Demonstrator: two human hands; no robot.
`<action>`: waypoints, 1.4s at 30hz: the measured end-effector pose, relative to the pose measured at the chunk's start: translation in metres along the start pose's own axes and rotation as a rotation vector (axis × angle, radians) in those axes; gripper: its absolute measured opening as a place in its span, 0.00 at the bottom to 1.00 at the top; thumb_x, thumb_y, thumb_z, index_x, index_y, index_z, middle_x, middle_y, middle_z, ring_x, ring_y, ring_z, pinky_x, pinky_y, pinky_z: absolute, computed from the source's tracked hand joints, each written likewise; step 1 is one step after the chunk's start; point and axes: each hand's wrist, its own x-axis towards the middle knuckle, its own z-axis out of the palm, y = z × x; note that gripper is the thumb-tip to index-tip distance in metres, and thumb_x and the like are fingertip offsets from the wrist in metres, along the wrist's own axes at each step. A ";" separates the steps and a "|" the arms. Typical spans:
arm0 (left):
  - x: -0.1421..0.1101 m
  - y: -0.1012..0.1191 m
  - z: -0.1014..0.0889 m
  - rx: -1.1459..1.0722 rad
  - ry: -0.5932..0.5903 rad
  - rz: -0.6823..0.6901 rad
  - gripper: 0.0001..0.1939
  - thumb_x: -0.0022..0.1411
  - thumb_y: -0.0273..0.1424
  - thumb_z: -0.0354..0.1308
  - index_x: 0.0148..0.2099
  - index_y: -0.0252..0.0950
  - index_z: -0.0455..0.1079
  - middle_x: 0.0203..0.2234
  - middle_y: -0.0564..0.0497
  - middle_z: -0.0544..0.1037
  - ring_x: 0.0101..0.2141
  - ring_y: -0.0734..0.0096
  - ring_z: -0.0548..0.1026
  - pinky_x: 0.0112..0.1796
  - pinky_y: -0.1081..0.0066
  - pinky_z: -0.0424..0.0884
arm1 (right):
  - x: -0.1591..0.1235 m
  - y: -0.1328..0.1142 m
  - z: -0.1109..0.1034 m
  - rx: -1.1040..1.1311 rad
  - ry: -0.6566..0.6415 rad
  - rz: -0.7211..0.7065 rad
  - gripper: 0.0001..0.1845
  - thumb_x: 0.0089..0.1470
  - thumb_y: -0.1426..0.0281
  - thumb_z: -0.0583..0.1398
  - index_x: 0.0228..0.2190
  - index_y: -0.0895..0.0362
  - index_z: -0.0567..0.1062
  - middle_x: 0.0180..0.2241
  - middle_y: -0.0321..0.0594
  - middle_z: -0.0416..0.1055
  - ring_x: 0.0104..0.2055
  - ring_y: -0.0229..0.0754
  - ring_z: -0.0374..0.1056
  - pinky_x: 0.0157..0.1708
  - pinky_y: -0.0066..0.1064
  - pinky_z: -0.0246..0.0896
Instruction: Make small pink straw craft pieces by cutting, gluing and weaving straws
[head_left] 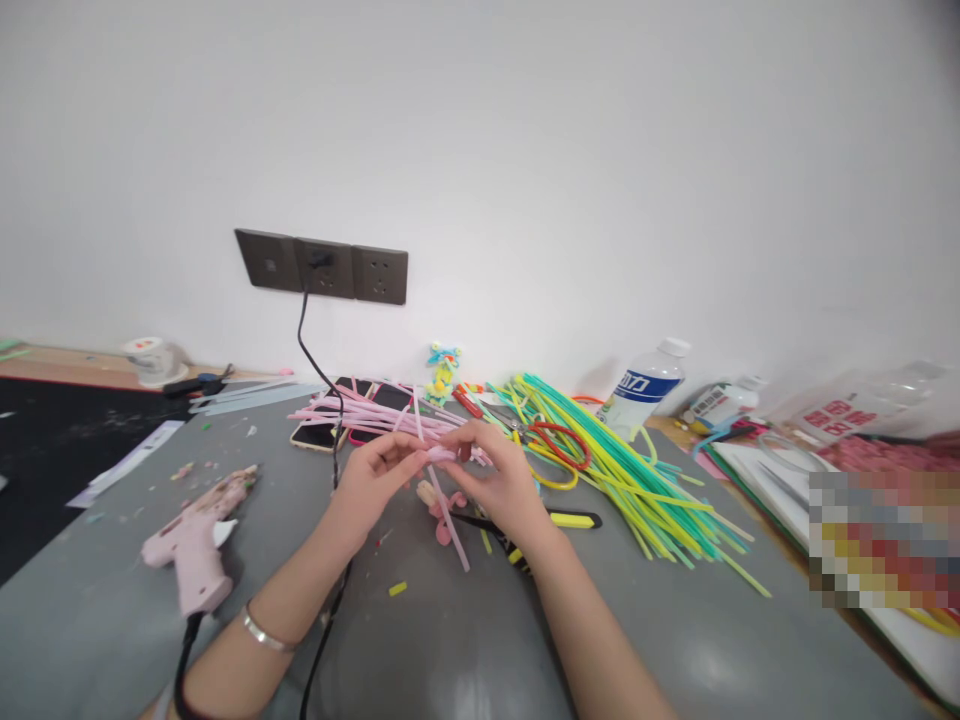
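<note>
My left hand (379, 482) and my right hand (496, 482) meet over the middle of the grey table, fingertips pinched on pink pipe cleaner. One long pink pipe cleaner (456, 540) crosses there, its lower end hanging toward me. The part between my fingers looks bent or coiled, but my fingertips partly hide it. Just below lies a small pink shape (442, 515) with rounded loops. Behind my hands spreads a bundle of pink pipe cleaners (360, 412) over some phones (319, 436). Black and yellow pliers (574, 520) lie partly hidden behind my right wrist.
A pink glue gun (191, 545) lies left, its black cable passing under my left forearm. Red-handled scissors (559, 445) rest by green and yellow pipe cleaners (645, 480). Behind stand a bottle (649, 385) and a small blue-yellow figure (442, 375). A wall socket (322, 268) holds a plug.
</note>
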 end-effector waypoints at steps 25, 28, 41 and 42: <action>0.006 -0.012 -0.005 -0.080 0.094 -0.029 0.16 0.47 0.40 0.72 0.34 0.34 0.79 0.20 0.55 0.73 0.20 0.78 0.66 0.23 0.76 0.62 | 0.000 0.004 -0.014 -0.019 0.269 0.213 0.08 0.60 0.68 0.57 0.30 0.56 0.73 0.24 0.36 0.70 0.27 0.39 0.65 0.30 0.31 0.61; 0.009 -0.016 -0.007 -0.113 0.133 -0.058 0.17 0.45 0.40 0.73 0.34 0.33 0.81 0.20 0.53 0.76 0.21 0.77 0.68 0.24 0.75 0.64 | -0.001 -0.029 0.003 -0.047 0.318 0.071 0.10 0.62 0.71 0.54 0.28 0.54 0.70 0.24 0.35 0.69 0.26 0.38 0.64 0.29 0.30 0.60; 0.008 -0.012 -0.004 -0.240 0.146 -0.087 0.18 0.40 0.38 0.75 0.31 0.32 0.77 0.23 0.48 0.81 0.21 0.77 0.70 0.24 0.76 0.65 | 0.019 -0.157 0.217 -0.278 -0.731 0.428 0.38 0.53 0.62 0.64 0.59 0.70 0.64 0.53 0.73 0.69 0.48 0.69 0.72 0.37 0.60 0.71; 0.008 -0.012 -0.004 -0.239 0.149 -0.086 0.18 0.40 0.38 0.75 0.31 0.32 0.77 0.23 0.49 0.81 0.20 0.78 0.69 0.24 0.76 0.65 | 0.019 -0.153 0.229 -0.291 -0.722 0.473 0.33 0.55 0.67 0.63 0.58 0.70 0.65 0.52 0.73 0.69 0.47 0.69 0.73 0.37 0.61 0.71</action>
